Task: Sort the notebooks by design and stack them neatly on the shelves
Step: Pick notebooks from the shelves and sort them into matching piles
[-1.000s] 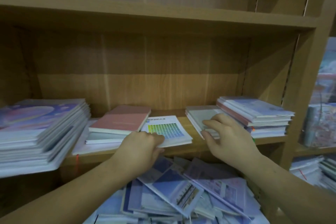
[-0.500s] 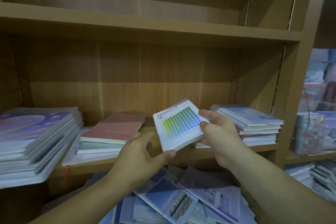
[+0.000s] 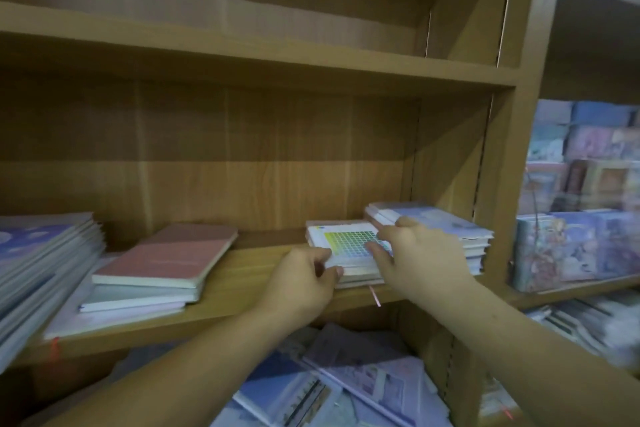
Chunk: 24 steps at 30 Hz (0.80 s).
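Half a second ago the grid notebook [image 3: 346, 241] was tilted up in the air between both hands; now it lies flat on top of a small pile [image 3: 358, 277] on the shelf [image 3: 242, 276], just beside the taller stack [image 3: 453, 224] at the right end.

From where I stand the left hand [image 3: 301, 284] is at the near left corner, its fingers [image 3: 323, 255] curled round the edge of the notebook. How far they reach under the cover I cannot tell, since the hand hides that corner. The right hand [image 3: 422, 256] has its thumb laid on the coloured squares. The other fingers are bent over the far right edge, their tips lost in the gap against the taller stack. The hand also covers the right part of the cover and the near edge of that stack.

A thin pink ribbon [image 3: 374, 295] hangs from the pile over the shelf's front.

Further left sits a pink notebook [image 3: 169, 258] on a few pale ones, and a big slanting stack [image 3: 45, 260] is cut off by the left edge.

Below the shelf lies a loose jumble of notebooks [image 3: 346, 385], partly behind the arms. The neighbouring bay [image 3: 581, 218] on the right is too blurred to read.
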Motion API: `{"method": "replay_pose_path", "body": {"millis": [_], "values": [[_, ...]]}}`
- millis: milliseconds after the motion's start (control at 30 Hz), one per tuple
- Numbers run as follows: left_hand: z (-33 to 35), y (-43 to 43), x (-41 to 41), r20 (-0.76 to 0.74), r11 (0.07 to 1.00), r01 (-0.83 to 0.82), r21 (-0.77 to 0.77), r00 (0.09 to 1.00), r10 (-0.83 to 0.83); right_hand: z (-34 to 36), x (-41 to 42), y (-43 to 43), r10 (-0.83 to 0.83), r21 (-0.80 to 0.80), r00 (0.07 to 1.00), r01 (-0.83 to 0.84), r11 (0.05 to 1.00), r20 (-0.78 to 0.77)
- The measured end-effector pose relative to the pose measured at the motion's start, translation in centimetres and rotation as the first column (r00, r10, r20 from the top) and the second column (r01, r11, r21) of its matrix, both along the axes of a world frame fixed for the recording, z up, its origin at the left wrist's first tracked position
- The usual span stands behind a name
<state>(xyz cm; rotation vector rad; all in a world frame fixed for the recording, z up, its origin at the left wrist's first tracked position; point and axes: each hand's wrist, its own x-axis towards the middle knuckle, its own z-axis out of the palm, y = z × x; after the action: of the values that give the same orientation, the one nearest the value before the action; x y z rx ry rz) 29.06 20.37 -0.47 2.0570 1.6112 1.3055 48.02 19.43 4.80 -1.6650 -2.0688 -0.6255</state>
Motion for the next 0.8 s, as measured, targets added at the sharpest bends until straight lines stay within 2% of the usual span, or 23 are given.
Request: {"method": "replay_pose_path", "body": {"millis": [133,200,333,433,500,533,600,700,800], "values": [[0.0,0.5,-0.1,-0.039,0.999,-0.024,0.024,0.999,0.025,-1.1,-0.7,0.2,0.244,-0.055,0.969,-0.246,0.968,-0.027],[0.1,0.3,0.0,-0.026,0.999,-0.030,0.030,0.999,0.031,-2.3,-0.8,0.9,0.306,-0.116,0.949,-0.314,0.942,-0.079],[-0.6,-1.4,-1.0,0.013,0.998,0.066,0.019,0.998,-0.066,-3.6,-0.4,1.6,0.290,-0.173,0.946,-0.312,0.934,-0.142],[-1.4,-4.7,-4.0,-0.105,0.993,0.104,0.056,0.990,-0.098,-3.2,-0.6,2.1,0.253,-0.164,0.953,-0.280,0.946,-0.164],[-0.9,-6.4,-7.2,-0.182,0.990,0.001,0.138,0.983,0.024,-3.1,-2.0,1.9,0.247,-0.080,0.955,-0.263,0.961,-0.167],[-0.5,-7.0,-9.0,-0.219,0.982,-0.070,0.173,0.970,0.108,-3.2,-3.0,1.7,0.298,-0.005,0.933,-0.305,0.952,-0.200],[0.5,-7.7,-12.7,-0.253,0.948,-0.234,0.215,0.924,0.286,-4.0,-5.9,1.4,0.450,0.089,0.835,-0.446,0.891,-0.316],[1.8,-8.8,-16.7,-0.277,0.898,-0.414,0.147,0.855,0.439,-5.4,-11.0,1.2,0.547,0.007,0.691,-0.618,0.786,-0.472],[2.0,-8.8,-19.1,-0.341,0.868,-0.496,-0.015,0.819,0.462,-6.1,-14.9,1.2,0.518,-0.090,0.608,-0.696,0.713,-0.602]]}}
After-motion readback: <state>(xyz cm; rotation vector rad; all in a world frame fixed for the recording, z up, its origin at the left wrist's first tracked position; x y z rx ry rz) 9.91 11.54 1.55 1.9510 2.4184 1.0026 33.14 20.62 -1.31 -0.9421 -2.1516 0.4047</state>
